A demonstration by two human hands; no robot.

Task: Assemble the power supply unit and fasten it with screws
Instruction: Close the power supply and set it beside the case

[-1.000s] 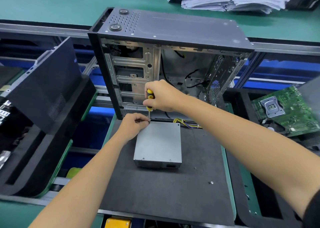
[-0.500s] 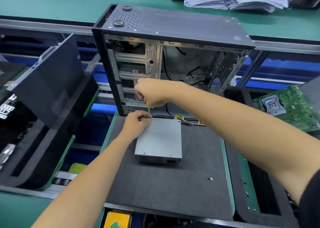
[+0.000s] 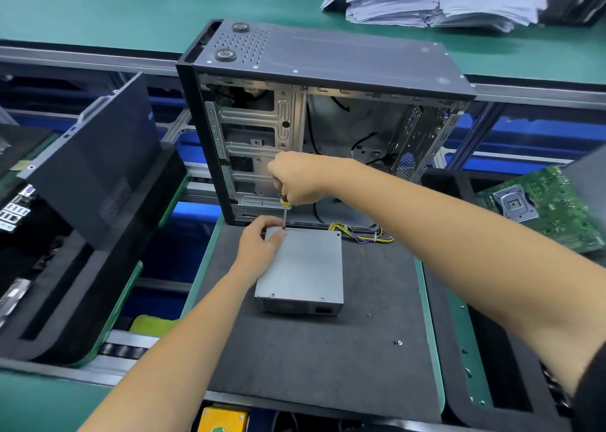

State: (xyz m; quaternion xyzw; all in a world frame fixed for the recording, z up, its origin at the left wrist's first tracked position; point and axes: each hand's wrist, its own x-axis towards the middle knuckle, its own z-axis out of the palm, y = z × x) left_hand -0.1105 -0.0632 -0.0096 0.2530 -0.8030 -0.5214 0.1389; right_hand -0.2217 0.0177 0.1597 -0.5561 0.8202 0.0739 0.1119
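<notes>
Count: 1 open computer case [image 3: 328,71], 1 grey power supply unit [image 3: 303,267] with 1 bundle of yellow wires [image 3: 357,233], 1 yellow-handled screwdriver [image 3: 284,202], 2 hands in view — left hand [image 3: 260,244] and right hand [image 3: 298,177]. 2 loose screws on the dark mat [image 3: 295,359]: first screw [image 3: 368,315], second screw [image 3: 399,343]. Also 1 green motherboard [image 3: 541,208] at right, 1 black side panel [image 3: 95,169] leaning at left, 2 rubber feet on the case top: first foot [image 3: 240,27] and second foot [image 3: 225,55]; paper piles [image 3: 426,2] at the far edge, number of piles unclear.
</notes>
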